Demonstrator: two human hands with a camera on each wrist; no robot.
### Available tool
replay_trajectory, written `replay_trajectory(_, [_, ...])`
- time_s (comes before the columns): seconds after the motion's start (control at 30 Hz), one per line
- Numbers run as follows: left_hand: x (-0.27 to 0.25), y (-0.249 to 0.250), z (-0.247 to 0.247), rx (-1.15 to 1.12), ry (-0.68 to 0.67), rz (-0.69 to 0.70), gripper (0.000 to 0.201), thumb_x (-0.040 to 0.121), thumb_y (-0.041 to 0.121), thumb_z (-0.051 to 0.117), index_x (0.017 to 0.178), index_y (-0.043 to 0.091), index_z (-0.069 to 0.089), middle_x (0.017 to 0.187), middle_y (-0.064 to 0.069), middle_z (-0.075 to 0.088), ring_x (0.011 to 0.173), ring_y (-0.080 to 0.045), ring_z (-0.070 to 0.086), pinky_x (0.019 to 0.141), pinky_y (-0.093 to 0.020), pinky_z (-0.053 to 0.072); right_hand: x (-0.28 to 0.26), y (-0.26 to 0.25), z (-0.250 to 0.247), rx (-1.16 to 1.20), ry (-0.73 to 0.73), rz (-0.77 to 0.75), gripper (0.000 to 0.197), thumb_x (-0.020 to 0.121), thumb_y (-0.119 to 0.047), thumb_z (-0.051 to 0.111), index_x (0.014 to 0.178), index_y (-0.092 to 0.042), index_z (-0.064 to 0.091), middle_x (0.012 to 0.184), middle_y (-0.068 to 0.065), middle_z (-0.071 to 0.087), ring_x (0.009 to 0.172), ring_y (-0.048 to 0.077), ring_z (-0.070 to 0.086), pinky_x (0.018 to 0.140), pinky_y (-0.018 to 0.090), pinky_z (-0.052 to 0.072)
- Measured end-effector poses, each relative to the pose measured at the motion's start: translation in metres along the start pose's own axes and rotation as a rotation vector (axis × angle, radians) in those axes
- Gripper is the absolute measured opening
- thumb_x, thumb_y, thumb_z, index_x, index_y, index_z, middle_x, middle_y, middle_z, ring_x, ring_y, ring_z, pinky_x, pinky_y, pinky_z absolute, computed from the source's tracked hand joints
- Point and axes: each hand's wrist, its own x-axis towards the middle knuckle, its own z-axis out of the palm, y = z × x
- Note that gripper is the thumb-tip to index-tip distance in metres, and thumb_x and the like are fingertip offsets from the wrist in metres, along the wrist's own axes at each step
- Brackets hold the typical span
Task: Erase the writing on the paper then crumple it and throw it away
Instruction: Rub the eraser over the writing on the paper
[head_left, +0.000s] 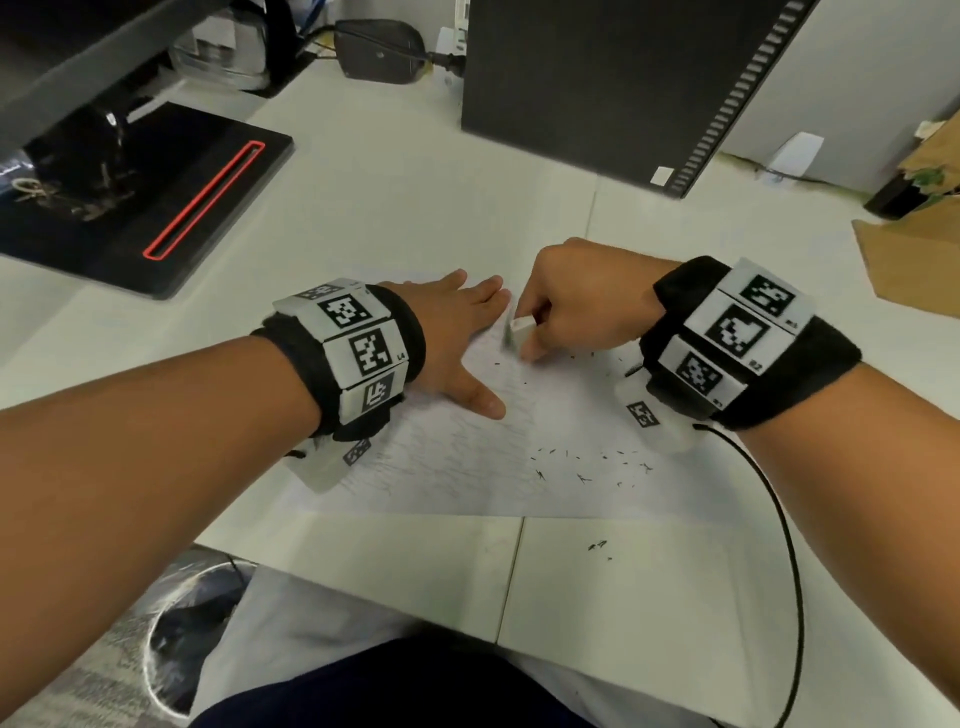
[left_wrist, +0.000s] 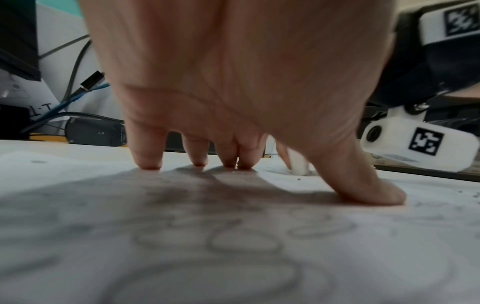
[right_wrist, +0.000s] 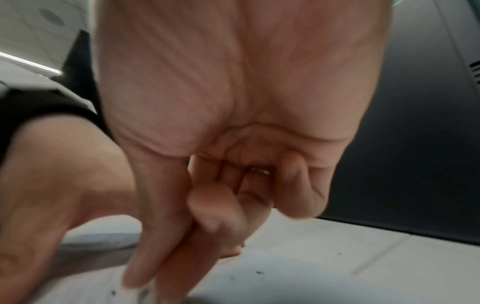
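A white sheet of paper (head_left: 467, 457) with faint pencil writing lies flat on the desk. My left hand (head_left: 457, 338) presses it down with straight, spread fingers (left_wrist: 148, 158) and thumb; pencil loops (left_wrist: 241, 242) show close in the left wrist view. My right hand (head_left: 566, 306) pinches a white eraser (head_left: 521, 328) between thumb and fingers, its end on the paper beside the left fingertips. The eraser (left_wrist: 298, 164) also peeks out behind the left thumb. In the right wrist view the curled fingers (right_wrist: 213, 209) hide the eraser. Dark eraser crumbs (head_left: 587, 462) lie scattered on the sheet.
A black monitor base (head_left: 156, 208) with a red slot stands at the back left, a black computer tower (head_left: 613, 88) at the back right. Brown cardboard (head_left: 914, 265) lies far right. A bin with a dark liner (head_left: 197, 634) sits on the floor below the desk edge, left of my lap.
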Motion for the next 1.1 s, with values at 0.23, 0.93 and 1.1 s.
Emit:
replay_trajectory(0.23, [-0.002, 0.001, -0.001, 0.009, 0.003, -0.001, 0.122, 0.069, 0.084, 0.051, 0.154, 0.025, -0.014, 0.160, 0.013, -0.020, 0.149, -0.017, -0.013, 0.117, -0.051, 0.013, 0.021, 0.011, -0.012, 0.096, 0.214, 0.090, 0.009, 0.085, -0.031, 0.079, 0.080, -0.025, 0.078, 0.066, -0.012, 0.063, 0.073, 0.013, 0.062, 0.063, 0.023, 0.044])
replay_trajectory(0.93, [0.001, -0.001, 0.003, -0.036, 0.013, 0.002, 0.122, 0.069, 0.082, 0.055, 0.154, 0.030, -0.015, 0.159, 0.016, -0.020, 0.149, -0.017, -0.013, 0.117, -0.052, 0.011, -0.002, -0.006, 0.009, -0.034, 0.130, 0.022, 0.026, 0.090, -0.024, 0.064, 0.075, -0.004, 0.070, 0.062, 0.005, 0.062, 0.060, 0.023, 0.060, 0.059, 0.035, 0.051])
replay_trajectory(1.1, [0.003, -0.002, 0.003, -0.041, 0.024, 0.009, 0.122, 0.068, 0.082, 0.057, 0.154, 0.032, -0.014, 0.159, 0.016, -0.019, 0.149, -0.016, -0.013, 0.117, -0.051, 0.012, -0.016, -0.014, 0.008, -0.041, -0.042, -0.036, 0.025, 0.090, -0.029, 0.068, 0.072, -0.013, 0.070, 0.058, -0.003, 0.057, 0.059, 0.014, 0.054, 0.060, 0.030, 0.049])
